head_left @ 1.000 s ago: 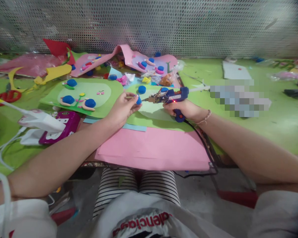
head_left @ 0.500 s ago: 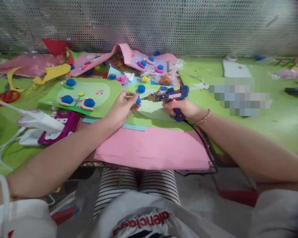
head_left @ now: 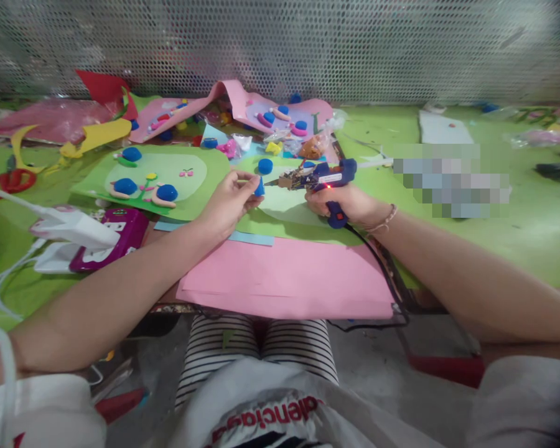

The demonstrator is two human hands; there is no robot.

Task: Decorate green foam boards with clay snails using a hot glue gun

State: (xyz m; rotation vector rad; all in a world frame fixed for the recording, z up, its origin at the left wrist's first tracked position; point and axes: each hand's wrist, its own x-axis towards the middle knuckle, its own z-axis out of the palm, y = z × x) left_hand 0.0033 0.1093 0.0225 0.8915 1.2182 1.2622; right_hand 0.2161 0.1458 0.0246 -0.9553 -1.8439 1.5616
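Observation:
Between the fingertips of my left hand (head_left: 236, 198) is a small blue piece (head_left: 260, 187). My right hand (head_left: 340, 201) is wrapped round the handle of a blue glue gun (head_left: 331, 177), whose nozzle points left and reaches the blue piece; a small red light glows on its body. Under both hands lies a green sheet with a pale oval (head_left: 284, 202). A round blue piece (head_left: 266, 166) rests on that sheet, just behind my left fingertips. To the left, a decorated green sheet (head_left: 93, 185) carries several blue-topped shapes and a flower.
Pink sheets (head_left: 284, 280) lie at the front edge. A purple power strip (head_left: 133, 229) with white plugs and red scissors (head_left: 16, 182) are at left. Behind are decorated pink sheets (head_left: 236, 99) and small bags. A black cable (head_left: 378, 249) runs from the gun.

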